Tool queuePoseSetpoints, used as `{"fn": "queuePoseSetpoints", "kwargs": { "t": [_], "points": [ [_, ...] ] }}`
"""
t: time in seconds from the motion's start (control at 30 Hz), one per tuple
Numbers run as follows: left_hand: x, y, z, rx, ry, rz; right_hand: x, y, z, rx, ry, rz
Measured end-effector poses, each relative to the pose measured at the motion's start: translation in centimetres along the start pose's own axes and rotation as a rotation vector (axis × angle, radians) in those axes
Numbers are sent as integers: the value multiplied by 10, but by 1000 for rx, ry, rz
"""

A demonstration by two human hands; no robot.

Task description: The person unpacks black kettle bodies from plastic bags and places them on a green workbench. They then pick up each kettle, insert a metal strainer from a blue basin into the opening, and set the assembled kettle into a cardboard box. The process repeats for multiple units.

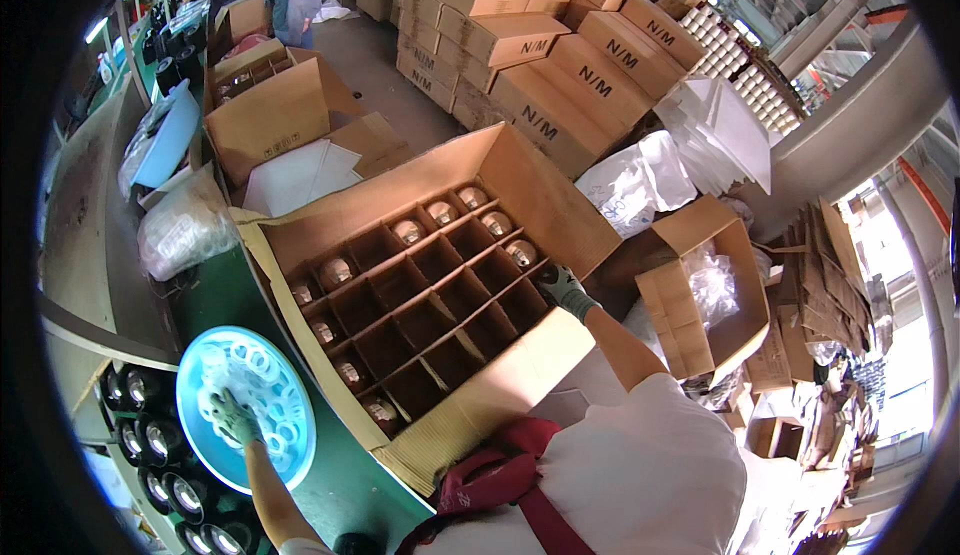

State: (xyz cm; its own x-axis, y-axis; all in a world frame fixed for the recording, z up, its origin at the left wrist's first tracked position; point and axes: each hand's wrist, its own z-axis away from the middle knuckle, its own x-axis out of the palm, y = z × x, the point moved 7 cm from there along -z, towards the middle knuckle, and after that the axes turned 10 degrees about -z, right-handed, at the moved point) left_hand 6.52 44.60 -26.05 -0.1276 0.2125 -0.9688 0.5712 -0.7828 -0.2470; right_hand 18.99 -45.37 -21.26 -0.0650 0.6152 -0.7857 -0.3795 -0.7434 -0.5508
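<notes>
My left hand, in a grey-green glove, reaches into a light-blue basin of translucent white rings. Its fingers stretch out among the rings; I cannot make out any ring gripped. My gloved right hand is at the right side of a large open carton, its fingertips down at an end compartment and partly hidden. Cardboard dividers split the carton into compartments. Several hold round, shiny glass-like pieces, along the far and left rows and near my right hand.
Black round parts with shiny centres stand in rows left of the basin, by the green bench. An open carton with plastic bags lies to the right. Stacked cartons and another divided carton stand beyond. People are at the far left.
</notes>
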Motion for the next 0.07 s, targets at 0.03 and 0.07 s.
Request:
{"fn": "queuePoseSetpoints", "kwargs": {
  "t": [0.03, 0.07],
  "points": [
    [0, 2, 2, 52, -28, -45, 1, -5, 0, 22, 41, 52],
    [-19, 24, 3, 124, -186, -82, -4, 1, 7, 72, 94, 112]
  ]
}}
